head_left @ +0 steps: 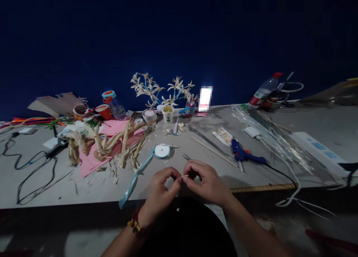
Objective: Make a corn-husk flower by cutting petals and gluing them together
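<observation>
Near the table's front edge, my left hand point(165, 184) and my right hand point(203, 179) meet fingertip to fingertip. Both pinch a small pale petal-like piece point(184, 176) between them. A roll of light blue ribbon point(162, 151) lies just beyond my left hand, its loose end trailing to the front edge. Metal tips of a tool point(186, 157) show beyond my right hand, which hides the rest. Dried husks point(104, 145) lie on pink paper point(86, 162) to the left. Pale flower branches point(147, 87) stand upright at the back.
A blue glue gun point(246, 154) with a black cord lies to the right, near thin sticks point(214, 151) and wires. Farther right are a plastic bundle point(276, 141), a white box point(319, 152) and a bottle point(264, 91). A lit phone point(205, 98) stands at the back. Black cables point(52, 182) lie left.
</observation>
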Motion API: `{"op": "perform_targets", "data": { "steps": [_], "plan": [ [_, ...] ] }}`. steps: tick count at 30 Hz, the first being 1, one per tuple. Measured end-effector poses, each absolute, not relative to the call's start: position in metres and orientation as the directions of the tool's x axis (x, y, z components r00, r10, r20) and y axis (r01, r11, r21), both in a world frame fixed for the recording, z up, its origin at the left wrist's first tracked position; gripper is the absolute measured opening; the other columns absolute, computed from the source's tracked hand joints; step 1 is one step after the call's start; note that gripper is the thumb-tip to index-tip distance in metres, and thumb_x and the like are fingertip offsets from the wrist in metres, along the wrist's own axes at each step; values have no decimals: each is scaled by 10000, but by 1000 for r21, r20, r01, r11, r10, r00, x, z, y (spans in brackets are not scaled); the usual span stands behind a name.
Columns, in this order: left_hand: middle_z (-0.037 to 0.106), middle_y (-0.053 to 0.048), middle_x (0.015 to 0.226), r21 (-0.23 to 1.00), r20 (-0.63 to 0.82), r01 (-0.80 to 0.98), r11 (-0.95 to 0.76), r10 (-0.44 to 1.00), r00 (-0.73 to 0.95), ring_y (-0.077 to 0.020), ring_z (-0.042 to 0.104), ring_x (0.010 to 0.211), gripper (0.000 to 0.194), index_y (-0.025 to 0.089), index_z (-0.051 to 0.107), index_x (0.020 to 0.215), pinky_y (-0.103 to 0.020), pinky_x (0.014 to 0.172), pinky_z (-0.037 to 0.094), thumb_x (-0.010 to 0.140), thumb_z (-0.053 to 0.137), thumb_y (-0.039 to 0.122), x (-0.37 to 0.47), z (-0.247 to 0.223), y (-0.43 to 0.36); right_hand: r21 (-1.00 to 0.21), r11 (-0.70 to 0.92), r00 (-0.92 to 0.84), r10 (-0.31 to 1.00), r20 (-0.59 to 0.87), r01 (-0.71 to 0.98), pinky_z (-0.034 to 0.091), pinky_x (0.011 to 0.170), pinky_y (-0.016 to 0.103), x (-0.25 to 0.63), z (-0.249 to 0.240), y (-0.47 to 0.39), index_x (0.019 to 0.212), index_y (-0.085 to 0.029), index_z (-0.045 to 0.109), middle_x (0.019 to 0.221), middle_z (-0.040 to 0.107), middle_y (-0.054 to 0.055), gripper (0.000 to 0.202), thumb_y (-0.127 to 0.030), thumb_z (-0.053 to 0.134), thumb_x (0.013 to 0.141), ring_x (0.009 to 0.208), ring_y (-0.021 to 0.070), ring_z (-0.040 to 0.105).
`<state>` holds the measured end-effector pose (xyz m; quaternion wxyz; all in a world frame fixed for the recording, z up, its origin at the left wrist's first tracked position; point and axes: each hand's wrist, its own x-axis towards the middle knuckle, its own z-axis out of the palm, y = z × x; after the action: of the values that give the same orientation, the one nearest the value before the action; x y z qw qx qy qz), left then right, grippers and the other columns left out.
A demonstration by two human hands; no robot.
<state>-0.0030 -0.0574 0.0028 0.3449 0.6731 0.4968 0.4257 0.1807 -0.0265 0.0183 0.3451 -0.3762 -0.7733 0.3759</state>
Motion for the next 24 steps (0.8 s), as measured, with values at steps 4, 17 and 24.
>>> {"op": "perform_targets", "data": {
  "steps": [4,17,24],
  "plan": [
    [654,-35,748,793,356,492,-360,928,105,-200,598,751,124,202,587,762,-310,725,442,879,577,162,3,-3,-60,-793,485,-364,860,357,368,432,638,283,175,6,-36,758,-216,555,727,584,-15,142,-192,586,895,677,159,561],
    [724,-73,928,745,377,579,-332,925,45,-236,660,905,117,207,654,976,-348,825,485,914,564,165,-25,-16,-40,-804,485,-165,874,456,345,455,618,264,175,-5,-26,717,-224,539,705,599,-17,187,-158,606,878,650,148,582],
    [666,-28,715,721,361,522,-456,890,279,-205,615,748,151,214,632,803,-384,879,463,912,548,152,0,2,-29,-798,484,-220,875,432,358,478,633,280,169,-8,-20,738,-228,550,712,611,-9,172,-159,610,884,668,159,602]
  ]
}}
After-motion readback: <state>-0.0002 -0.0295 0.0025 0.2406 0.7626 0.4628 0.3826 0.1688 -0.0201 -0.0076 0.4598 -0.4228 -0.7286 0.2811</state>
